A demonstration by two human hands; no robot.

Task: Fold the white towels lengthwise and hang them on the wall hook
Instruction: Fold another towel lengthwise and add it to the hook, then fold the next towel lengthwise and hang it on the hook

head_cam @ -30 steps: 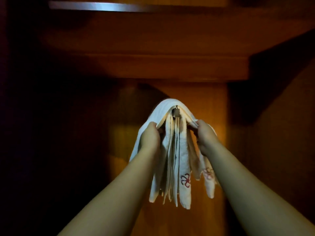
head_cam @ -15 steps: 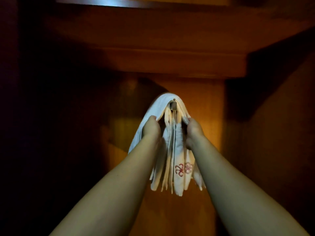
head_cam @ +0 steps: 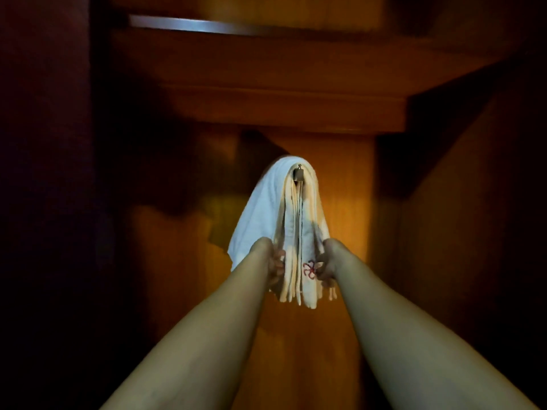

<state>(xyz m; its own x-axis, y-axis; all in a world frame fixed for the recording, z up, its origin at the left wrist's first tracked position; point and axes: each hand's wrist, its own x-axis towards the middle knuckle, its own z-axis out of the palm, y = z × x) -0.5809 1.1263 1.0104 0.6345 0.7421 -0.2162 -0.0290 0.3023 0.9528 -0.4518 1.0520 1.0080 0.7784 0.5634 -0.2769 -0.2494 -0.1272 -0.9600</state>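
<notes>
Several folded white towels hang draped over a small metal wall hook on an orange wooden wall. One towel shows red embroidery near its lower end. My left hand grips the lower left side of the hanging bundle with curled fingers. My right hand pinches the lower right side beside the embroidery. Both forearms reach up from the bottom of the view.
A wooden ledge juts out above the hook, with a metal strip higher up. Dark wooden walls close in on the left and right. The light is dim.
Both hands have slid down from just under the hook to the lower part of the towels. The towel ends now hang closer together and straighter.
</notes>
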